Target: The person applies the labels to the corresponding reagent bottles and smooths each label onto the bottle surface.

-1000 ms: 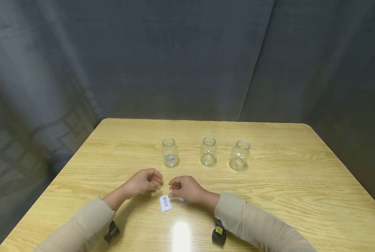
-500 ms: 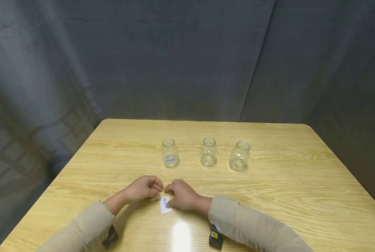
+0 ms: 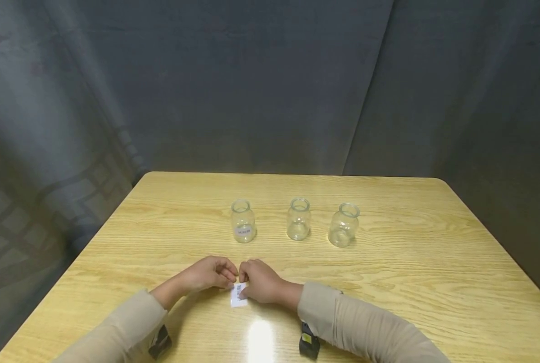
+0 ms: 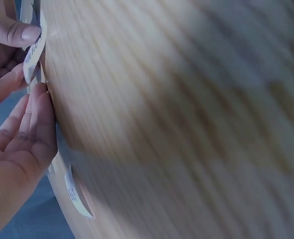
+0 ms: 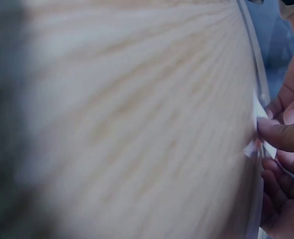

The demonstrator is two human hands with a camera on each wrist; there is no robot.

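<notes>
A small white label with dark print lies in front of me, between both hands. My right hand pinches it, the thumb on its printed face and the other fingers curled. In the left wrist view, the label bends up off the wood. My left hand is at its upper left corner; the left wrist view has the left thumb at the label's end and the other fingers stretched out. A second printed label lies on the table beside the left hand.
Three open glass jars stand in a row beyond the hands on the wooden table. The left jar bears a printed label; the middle jar and right jar look plain. Dark curtains hang behind the table.
My right hand has moved left onto the label and now pinches it. My left hand has shifted slightly right and nearer, up to the label's corner. The jars stay put.
</notes>
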